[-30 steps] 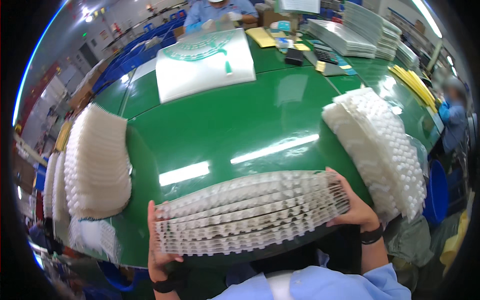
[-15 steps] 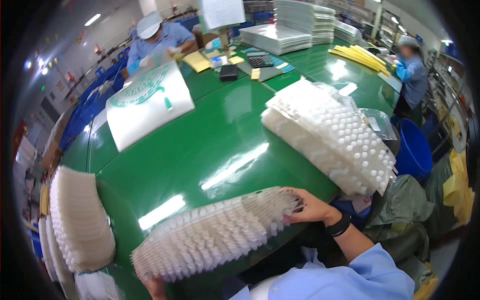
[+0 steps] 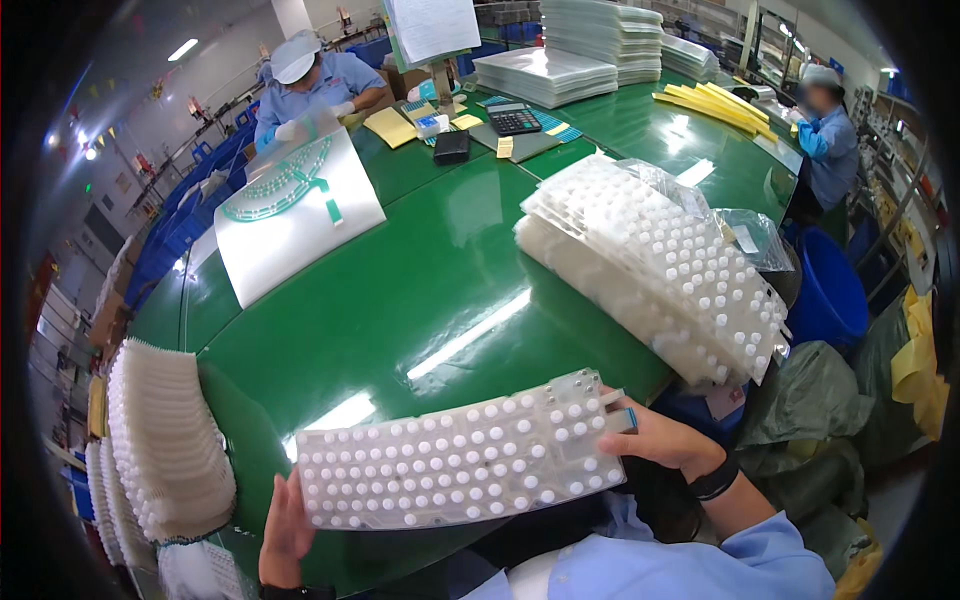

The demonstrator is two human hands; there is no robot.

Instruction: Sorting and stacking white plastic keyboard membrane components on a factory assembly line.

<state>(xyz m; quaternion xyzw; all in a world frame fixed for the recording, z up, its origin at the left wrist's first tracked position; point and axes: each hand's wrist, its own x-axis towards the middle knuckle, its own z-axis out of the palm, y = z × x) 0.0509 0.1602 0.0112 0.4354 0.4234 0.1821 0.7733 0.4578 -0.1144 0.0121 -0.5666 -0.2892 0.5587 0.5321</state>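
Dome sheets point(image 3: 460, 460) between both hands' fingers point(image 3: 640, 425) (endwise).

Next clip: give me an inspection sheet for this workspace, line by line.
Surface: green table, glossy, with light glare.
Job's things: one flat translucent dome sheet held over the near edge.
Clutter: sheet stack to the right, another stack to the left, white printed sheet, calculator, yellow notes.
Hands: left hand and right hand each grip one end of the sheet.
Cables: nothing seen.
Surroundings: two co-workers in blue, blue bin, shelves.
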